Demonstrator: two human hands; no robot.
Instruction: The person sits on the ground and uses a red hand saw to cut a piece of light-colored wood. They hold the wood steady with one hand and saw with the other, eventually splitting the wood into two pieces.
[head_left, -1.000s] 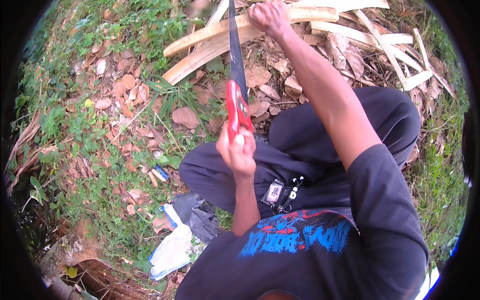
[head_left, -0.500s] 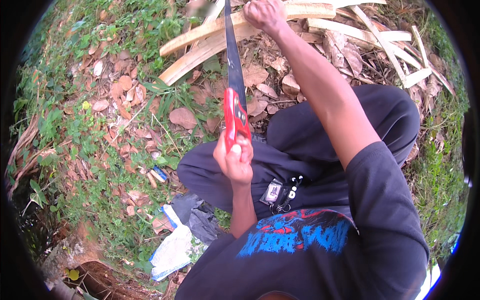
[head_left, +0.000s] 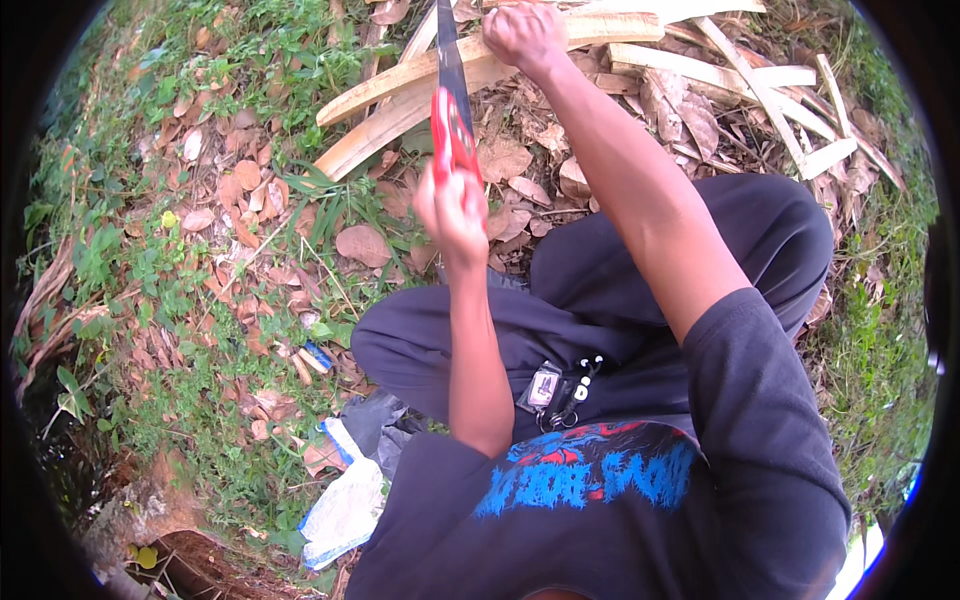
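Observation:
My left hand (head_left: pixel 455 212) is wrapped round the red handle of a handsaw (head_left: pixel 455 145). Its dark blade points away from me and crosses a pale, curved wooden strip (head_left: pixel 385 88); the tip runs out of view at the top edge. On that strip, to the right of the blade, my right hand (head_left: pixel 525 38) is closed in a fist, gripping it; its fingertips are hidden from me. A second pale strip (head_left: pixel 365 140) lies alongside, on the near side of the first, partly under it.
Several more cut wooden strips (head_left: pixel 745 80) lie crossed at the far right. Dry leaves (head_left: pixel 365 245) and grass surround my crossed legs (head_left: pixel 680 240). A white plastic bag (head_left: pixel 345 510) lies at lower left, near a small blue object (head_left: pixel 318 356). Keys (head_left: pixel 560 415) hang over my lap.
My left hand has pushed the saw forward, away from me, so its handle is now close to the strips. My right hand stays on the wooden strip, with hardly any shift.

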